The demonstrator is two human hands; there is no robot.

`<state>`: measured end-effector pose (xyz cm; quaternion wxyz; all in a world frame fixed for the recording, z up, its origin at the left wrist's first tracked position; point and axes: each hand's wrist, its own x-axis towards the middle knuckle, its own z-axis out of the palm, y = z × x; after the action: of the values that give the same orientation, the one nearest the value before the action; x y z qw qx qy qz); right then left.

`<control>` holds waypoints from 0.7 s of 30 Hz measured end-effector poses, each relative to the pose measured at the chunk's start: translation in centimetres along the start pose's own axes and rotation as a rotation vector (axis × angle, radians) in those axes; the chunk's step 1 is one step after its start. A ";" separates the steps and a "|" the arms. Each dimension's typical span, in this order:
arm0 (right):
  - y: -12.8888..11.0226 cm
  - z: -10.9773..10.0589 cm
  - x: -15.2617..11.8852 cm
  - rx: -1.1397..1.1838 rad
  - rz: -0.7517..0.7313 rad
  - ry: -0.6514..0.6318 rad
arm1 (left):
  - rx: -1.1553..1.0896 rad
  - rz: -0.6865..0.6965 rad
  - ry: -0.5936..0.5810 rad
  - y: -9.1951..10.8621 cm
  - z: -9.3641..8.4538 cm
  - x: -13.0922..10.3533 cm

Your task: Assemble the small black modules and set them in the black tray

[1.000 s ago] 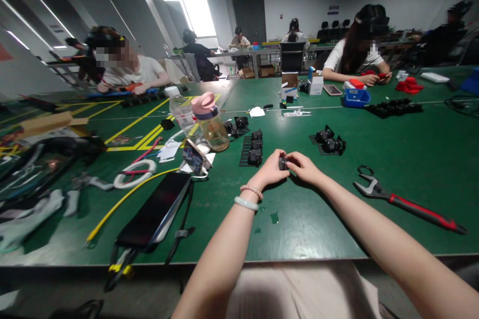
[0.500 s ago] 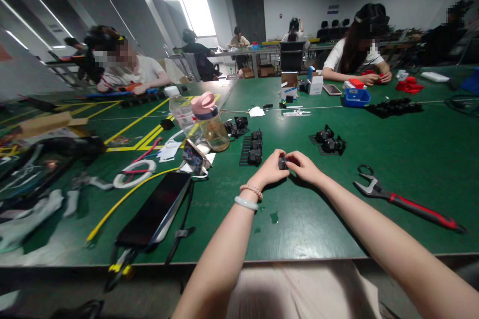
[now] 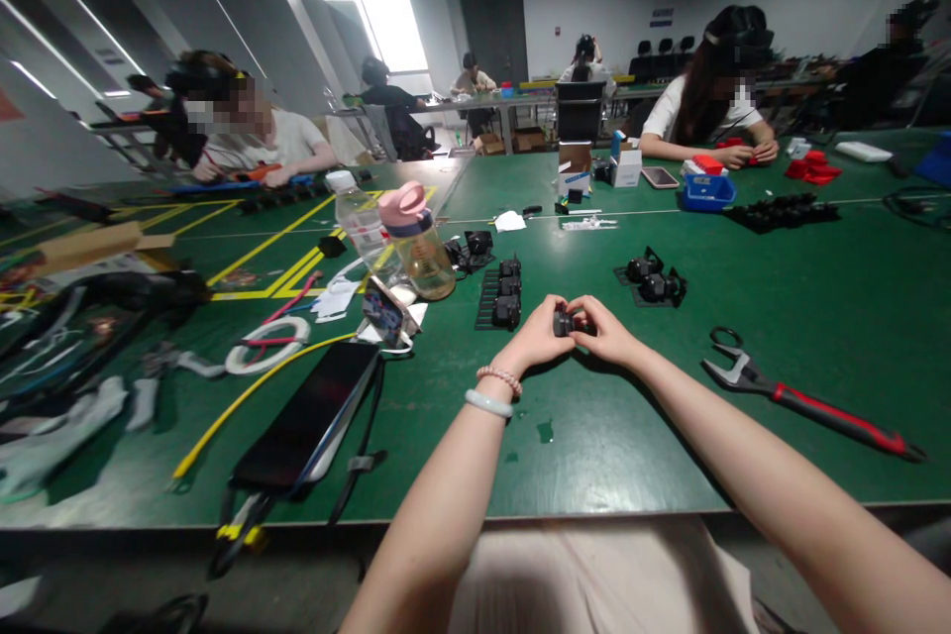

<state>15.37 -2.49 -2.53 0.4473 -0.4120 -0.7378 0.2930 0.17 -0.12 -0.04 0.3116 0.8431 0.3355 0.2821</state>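
Observation:
Between my two hands, above the green table (image 3: 594,436), is a small dark block-like part (image 3: 563,323); its exact kind is too small to tell. My left hand (image 3: 541,332) has its fingers closed on the part's left side. The fingers of my right hand (image 3: 603,329) curl round its right side, and some of the part is hidden behind them. Just left of my hands lies a black grid-like frame with several black parts (image 3: 506,297) on it. Beyond my right hand sits another cluster of black parts (image 3: 654,279).
An adjustable wrench (image 3: 824,413) with red-black handles lies at right. To the left stand a pink-lidded bottle (image 3: 423,253), a propped phone (image 3: 387,315) and a black tablet-like device (image 3: 312,416). A blue bin (image 3: 708,193) is farther back. Co-workers sit across the table.
My right hand's fingers have shifted slightly around the dark part, and more of it shows between my hands. My left hand has stayed almost still.

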 end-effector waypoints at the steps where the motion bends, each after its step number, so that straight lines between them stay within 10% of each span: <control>1: 0.0 0.0 0.0 -0.003 0.000 0.000 | -0.001 0.003 0.000 0.0 0.0 0.0; 21: 0.0 0.0 0.1 -0.015 0.001 0.012 | 0.003 -0.028 -0.014 0.4 -0.1 0.0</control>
<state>15.40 -2.41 -2.52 0.4483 -0.4175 -0.7372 0.2852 0.24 -0.30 0.29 0.3166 0.8406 0.3457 0.2714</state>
